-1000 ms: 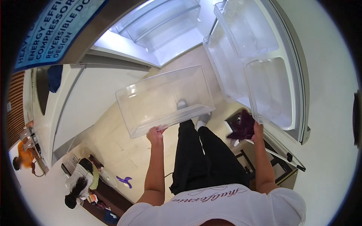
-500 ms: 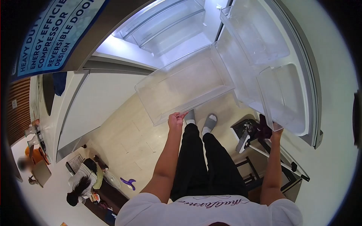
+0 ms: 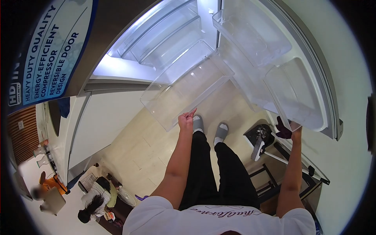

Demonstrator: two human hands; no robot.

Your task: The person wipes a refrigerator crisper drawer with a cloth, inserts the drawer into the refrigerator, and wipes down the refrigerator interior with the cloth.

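A clear plastic fridge drawer (image 3: 184, 94) sits tilted in front of the lit fridge compartment (image 3: 125, 69). My left hand (image 3: 187, 119) is closed on its front edge, near the middle. My right hand (image 3: 296, 127) is low by the open fridge door (image 3: 309, 94), partly hidden behind the clear door bin (image 3: 288, 100). Its fingers are closed round a dark maroon cloth (image 3: 283, 128), which hangs beside the bin.
Below the door, a dustpan (image 3: 270, 133) with debris and a brush stand by a black metal frame (image 3: 266, 176). My slippered feet (image 3: 221, 133) are on the tiled floor. Another person (image 3: 96, 199) is at lower left. A lower white fridge door (image 3: 102, 121) stands at left.
The drawer has turned, its right end now nearer the fridge compartment. My left hand has stayed on its front edge. My view has shifted, and the right hand still has the cloth.
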